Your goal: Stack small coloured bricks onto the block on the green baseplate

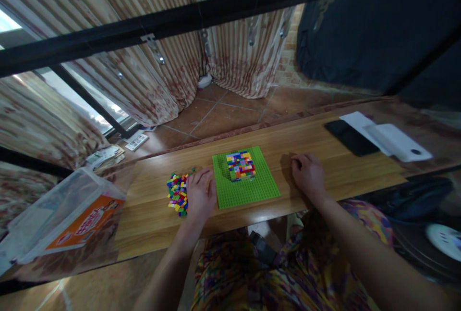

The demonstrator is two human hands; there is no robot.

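Wooden tabletop (pixel 324 191) under both hands, so starting there. Left hand (pixel 200 195) lies palm down just to the left of the green baseplate (pixel 248 188), its fingers curled over the edge of a loose pile of small bricks (pixel 177 193); pretty sure it's touching them, but from this angle I can't tell if it's actually pinching one. Right hand (pixel 308 174) sits flat on the wood a little way right of the baseplate, fingers loosely bent, holding nothing, apart from the plate.

On the baseplate itself, toward its far half, there's a blocky multicoloured build (pixel 241 165) pressed onto the studs, several layers tall by the look of it.

Further out from the baseplate: off to the right and back, a black phone (pixel 351 137) lies next to a white flat box (pixel 392 140). Way off to the left of the plate, hanging over the table end, a clear plastic bag (pixel 61 219) with an orange printed label. Striped curtains (pixel 173 66) hang beyond the table.
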